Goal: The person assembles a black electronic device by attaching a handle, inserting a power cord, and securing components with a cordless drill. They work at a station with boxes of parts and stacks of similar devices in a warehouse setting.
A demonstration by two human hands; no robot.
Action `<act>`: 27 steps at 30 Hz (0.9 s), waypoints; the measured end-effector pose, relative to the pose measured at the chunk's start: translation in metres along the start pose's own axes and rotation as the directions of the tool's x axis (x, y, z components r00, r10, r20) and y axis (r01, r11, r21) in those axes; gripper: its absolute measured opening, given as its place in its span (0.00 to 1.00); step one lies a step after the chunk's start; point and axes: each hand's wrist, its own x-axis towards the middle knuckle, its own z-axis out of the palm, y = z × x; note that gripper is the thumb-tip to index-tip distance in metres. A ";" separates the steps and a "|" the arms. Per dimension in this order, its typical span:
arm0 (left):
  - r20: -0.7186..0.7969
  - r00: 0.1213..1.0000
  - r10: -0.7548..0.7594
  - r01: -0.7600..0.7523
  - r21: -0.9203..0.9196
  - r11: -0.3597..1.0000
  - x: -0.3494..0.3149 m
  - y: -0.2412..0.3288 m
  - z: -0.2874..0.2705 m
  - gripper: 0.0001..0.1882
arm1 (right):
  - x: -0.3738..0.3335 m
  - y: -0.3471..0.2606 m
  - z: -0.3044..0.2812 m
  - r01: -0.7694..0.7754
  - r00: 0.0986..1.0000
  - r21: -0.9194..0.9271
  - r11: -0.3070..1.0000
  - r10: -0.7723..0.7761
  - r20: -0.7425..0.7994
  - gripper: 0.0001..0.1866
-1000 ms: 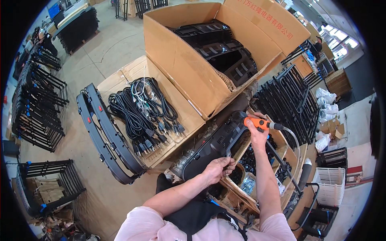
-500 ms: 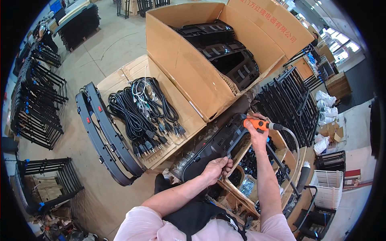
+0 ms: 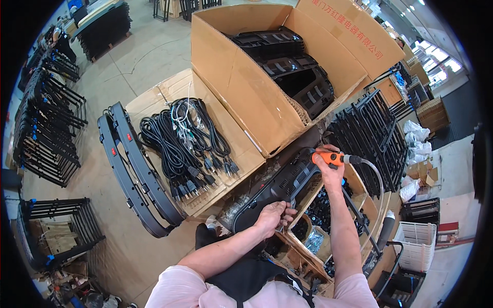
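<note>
My right hand (image 3: 329, 163) is wrapped round an orange air screwdriver (image 3: 327, 158), held sideways with its front end at the far right end of a long black plastic housing (image 3: 271, 194). A clear hose (image 3: 379, 179) runs from the tool's rear and curves down. At the housing's near edge my left hand (image 3: 276, 215) has its thumb and fingers pressed together. Whatever lies between those fingertips is hidden or too small to name. Slots and vents mark the housing's upper face.
Beside the housing stands a wooden parts bin (image 3: 328, 246) with small black parts and bagged screws (image 3: 314, 239). Bundled black power cords (image 3: 177, 138) lie on cardboard to the left, next to two curved grey frames (image 3: 141, 174). An open carton (image 3: 246, 87) holds more black housings (image 3: 292, 66).
My left hand has shifted slightly left along the housing's near edge. The right hand and screwdriver stay at the housing's far end. The whole view has tilted a little.
</note>
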 end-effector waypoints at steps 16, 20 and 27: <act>0.001 1.000 0.022 -0.022 -0.139 0.990 0.018 0.016 0.014 0.12 | 0.027 -0.006 0.003 -0.100 0.991 -0.081 0.992 0.107 0.077 0.23; -0.050 0.998 0.033 -0.042 -0.188 0.981 0.029 0.027 0.017 0.12 | 0.026 -0.008 0.008 -0.064 0.992 -0.134 0.989 0.078 0.101 0.23; -0.068 0.996 0.051 -0.067 -0.257 0.964 0.047 0.038 0.030 0.13 | 0.026 0.002 0.009 -0.115 0.988 -0.118 0.986 0.125 0.085 0.22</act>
